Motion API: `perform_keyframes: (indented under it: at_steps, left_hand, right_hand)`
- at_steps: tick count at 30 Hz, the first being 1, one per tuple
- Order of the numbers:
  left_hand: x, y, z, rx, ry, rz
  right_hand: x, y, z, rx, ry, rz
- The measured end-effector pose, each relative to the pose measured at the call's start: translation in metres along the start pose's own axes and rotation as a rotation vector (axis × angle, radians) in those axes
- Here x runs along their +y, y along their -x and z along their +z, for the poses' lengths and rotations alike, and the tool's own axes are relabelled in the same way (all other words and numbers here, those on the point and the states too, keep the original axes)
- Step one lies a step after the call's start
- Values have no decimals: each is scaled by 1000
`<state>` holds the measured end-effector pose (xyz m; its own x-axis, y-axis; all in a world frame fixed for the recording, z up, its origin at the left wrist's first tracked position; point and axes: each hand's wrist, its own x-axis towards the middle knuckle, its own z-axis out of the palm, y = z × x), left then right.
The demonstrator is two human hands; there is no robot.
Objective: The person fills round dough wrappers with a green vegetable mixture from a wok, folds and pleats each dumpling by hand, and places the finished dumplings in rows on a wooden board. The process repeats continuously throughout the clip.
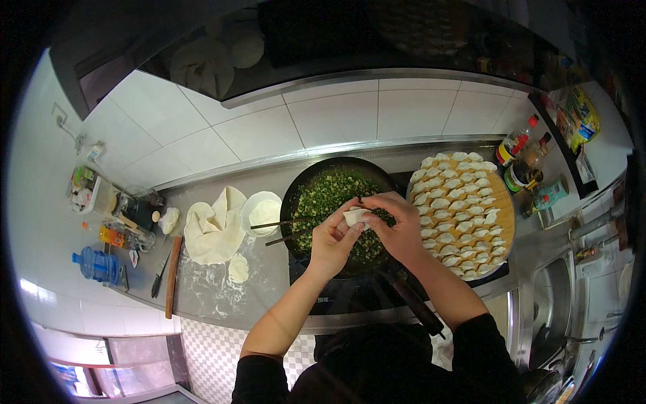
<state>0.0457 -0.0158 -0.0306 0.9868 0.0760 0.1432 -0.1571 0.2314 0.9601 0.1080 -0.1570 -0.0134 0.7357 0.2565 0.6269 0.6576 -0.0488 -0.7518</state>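
Both my left hand (333, 235) and my right hand (398, 224) grip a small white dumpling (355, 216) between their fingertips. They hold it above a black frying pan (290, 194) of chopped green filling (328, 194). Two chopsticks (282, 223) lean over the pan's left rim, their far ends in the filling. Right of the pan, a round wooden board (506, 222) carries rows of folded dumplings (454, 193). On the floured counter to the left lie a small stack of round wrappers (238, 268) and a large folded sheet of dough (214, 227).
A white bowl of flour (265, 209) stands between dough and pan. Further left are a rolling pin (173, 278), a knife (160, 275) and a blue water jug (96, 265). The pan handle (416, 305) juts towards me. Sauce bottles (515, 141) and a sink (550, 308) are at right.
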Motion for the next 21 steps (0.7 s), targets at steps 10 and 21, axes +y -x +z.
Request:
perform_keyframes:
  at_steps: [10,21]
  left_hand:
    - [5,2,5,-15,-95,87]
    - [19,3,9,20,-480,226]
  right_hand:
    - [-5,-4,-3,59,-10,-92]
    - [-1,2,-6,6,-152,-12]
